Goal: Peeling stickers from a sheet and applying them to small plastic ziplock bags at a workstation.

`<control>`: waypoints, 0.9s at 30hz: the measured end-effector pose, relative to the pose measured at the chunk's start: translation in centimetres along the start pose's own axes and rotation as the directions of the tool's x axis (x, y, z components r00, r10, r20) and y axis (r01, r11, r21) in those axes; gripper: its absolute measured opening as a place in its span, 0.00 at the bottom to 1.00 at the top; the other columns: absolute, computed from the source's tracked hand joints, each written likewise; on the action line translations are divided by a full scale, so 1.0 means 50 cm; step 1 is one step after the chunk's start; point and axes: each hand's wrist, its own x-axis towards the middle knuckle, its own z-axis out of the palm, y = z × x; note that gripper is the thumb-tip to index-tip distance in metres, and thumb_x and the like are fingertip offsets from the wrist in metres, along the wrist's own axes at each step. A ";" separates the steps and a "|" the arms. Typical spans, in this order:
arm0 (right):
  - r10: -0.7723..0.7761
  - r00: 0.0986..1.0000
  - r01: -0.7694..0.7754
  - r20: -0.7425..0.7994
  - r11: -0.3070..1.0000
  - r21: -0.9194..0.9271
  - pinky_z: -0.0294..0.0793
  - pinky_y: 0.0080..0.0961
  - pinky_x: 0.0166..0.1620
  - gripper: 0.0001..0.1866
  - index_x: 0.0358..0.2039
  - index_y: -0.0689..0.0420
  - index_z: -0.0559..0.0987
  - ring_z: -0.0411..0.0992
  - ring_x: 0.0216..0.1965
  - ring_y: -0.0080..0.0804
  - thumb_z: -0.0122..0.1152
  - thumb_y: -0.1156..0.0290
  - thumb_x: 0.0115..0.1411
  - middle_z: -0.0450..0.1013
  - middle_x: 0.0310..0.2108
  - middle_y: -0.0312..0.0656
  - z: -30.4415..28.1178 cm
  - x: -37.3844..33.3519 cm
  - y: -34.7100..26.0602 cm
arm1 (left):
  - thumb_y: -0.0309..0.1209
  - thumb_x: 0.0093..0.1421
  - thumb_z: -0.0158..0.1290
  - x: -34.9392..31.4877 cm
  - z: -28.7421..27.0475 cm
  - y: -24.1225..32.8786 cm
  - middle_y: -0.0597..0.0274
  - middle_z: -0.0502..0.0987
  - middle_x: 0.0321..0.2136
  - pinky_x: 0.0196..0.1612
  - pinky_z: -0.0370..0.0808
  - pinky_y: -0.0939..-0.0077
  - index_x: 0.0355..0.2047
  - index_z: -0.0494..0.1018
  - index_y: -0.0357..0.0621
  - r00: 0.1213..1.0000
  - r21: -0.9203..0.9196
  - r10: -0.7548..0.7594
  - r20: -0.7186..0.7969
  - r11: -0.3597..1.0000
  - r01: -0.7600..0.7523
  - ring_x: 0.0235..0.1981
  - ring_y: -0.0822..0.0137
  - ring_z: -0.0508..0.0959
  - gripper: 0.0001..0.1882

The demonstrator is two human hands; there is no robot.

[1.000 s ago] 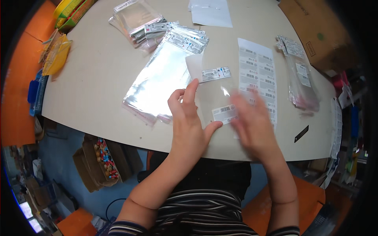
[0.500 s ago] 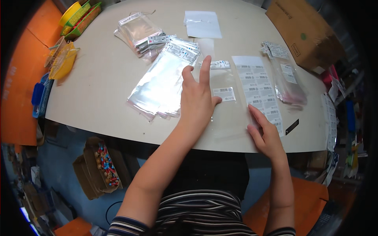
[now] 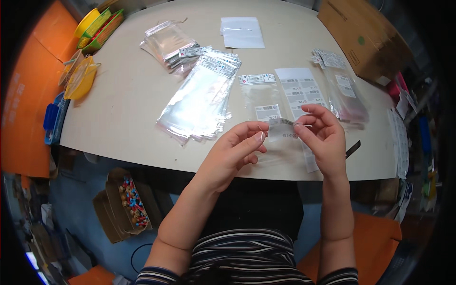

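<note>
Between my two hands hangs a small printed sticker label point(image 3: 281, 130), slightly curved and raised over the table's near side. My left hand point(image 3: 237, 148) pinches its left edge between thumb and forefinger. The label's right corner is in the fingertips of my right hand point(image 3: 324, 137). Just beyond lies a clear plastic bag point(image 3: 259, 95) with a printed header strip and a white label point(image 3: 268, 112) on its front; its lower part is partly covered by my hands. Right of that bag, the sheet of labels point(image 3: 302, 84) runs beneath my right hand.
Silvery plastic bags point(image 3: 194, 97) lie piled at left, with another bag stack point(image 3: 168, 40) behind. White paper point(image 3: 242, 33) is at the back. More bags point(image 3: 344, 88) and a cardboard box point(image 3: 365, 42) stand right. A black strip point(image 3: 353, 148) lies near the front edge.
My right hand has come up from the label sheet with a label. My left hand has drawn back from the clear bag and closed on the label's other edge.
</note>
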 end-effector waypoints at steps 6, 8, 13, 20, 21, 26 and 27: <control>-0.138 0.940 0.123 -0.313 0.990 -0.066 0.72 0.17 0.44 0.16 0.48 0.62 0.74 0.71 0.38 0.18 0.62 0.80 0.60 0.72 0.35 0.34 -0.037 0.004 0.049 | 0.29 0.56 0.61 0.025 -0.103 0.010 0.45 0.72 0.52 0.53 0.71 0.60 0.56 0.71 0.38 0.488 0.993 0.871 0.057 -0.101 0.064 0.53 0.46 0.71 0.27; -0.107 0.931 0.091 -0.349 0.994 -0.061 0.71 0.16 0.44 0.16 0.49 0.62 0.73 0.71 0.38 0.18 0.61 0.79 0.61 0.72 0.36 0.35 -0.046 -0.002 0.059 | 0.30 0.55 0.62 0.019 -0.197 0.023 0.48 0.76 0.46 0.54 0.70 0.61 0.47 0.77 0.39 0.547 0.959 0.836 0.047 -0.191 0.209 0.51 0.49 0.74 0.18; 0.002 0.958 -0.022 -0.288 0.998 -0.065 0.72 0.18 0.48 0.21 0.57 0.62 0.68 0.73 0.44 0.23 0.58 0.76 0.64 0.72 0.47 0.41 -0.068 -0.020 0.095 | 0.30 0.56 0.62 0.031 -0.213 0.032 0.54 0.79 0.38 0.45 0.73 0.64 0.34 0.81 0.37 0.573 0.985 0.814 -0.098 -0.004 0.175 0.41 0.55 0.78 0.09; -0.222 0.970 0.225 -0.095 0.974 0.020 0.75 0.39 0.55 0.48 0.71 0.45 0.31 0.67 0.59 0.57 0.55 0.75 0.64 0.44 0.70 0.56 0.008 -0.053 0.088 | 0.25 0.56 0.59 0.025 -0.048 0.042 0.54 0.76 0.27 0.33 0.73 0.66 0.30 0.78 0.37 0.407 0.987 0.910 -0.082 0.131 -0.093 0.27 0.56 0.77 0.04; -0.223 0.971 0.226 -0.090 0.974 0.020 0.75 0.39 0.55 0.48 0.71 0.45 0.31 0.67 0.59 0.57 0.55 0.75 0.64 0.44 0.70 0.56 0.013 -0.057 0.090 | 0.24 0.56 0.58 0.028 -0.025 0.036 0.53 0.76 0.27 0.31 0.73 0.66 0.29 0.77 0.36 0.407 0.981 0.913 -0.031 0.106 -0.164 0.25 0.55 0.76 0.03; -0.304 0.916 0.339 -0.263 0.935 0.101 0.78 0.39 0.52 0.43 0.71 0.48 0.36 0.68 0.58 0.57 0.52 0.76 0.66 0.47 0.69 0.56 0.016 -0.054 0.056 | 0.23 0.57 0.55 0.044 0.059 -0.022 0.46 0.70 0.30 0.32 0.75 0.59 0.28 0.71 0.34 0.636 0.983 0.772 0.003 0.115 -0.144 0.29 0.47 0.76 0.04; -0.303 0.915 0.338 -0.267 0.936 0.098 0.78 0.39 0.52 0.43 0.71 0.48 0.36 0.68 0.58 0.57 0.52 0.76 0.66 0.47 0.69 0.56 0.013 -0.054 0.056 | 0.22 0.56 0.54 0.053 0.072 -0.047 0.45 0.69 0.30 0.31 0.76 0.59 0.27 0.70 0.34 0.665 0.986 0.745 0.057 0.064 -0.156 0.28 0.47 0.76 0.05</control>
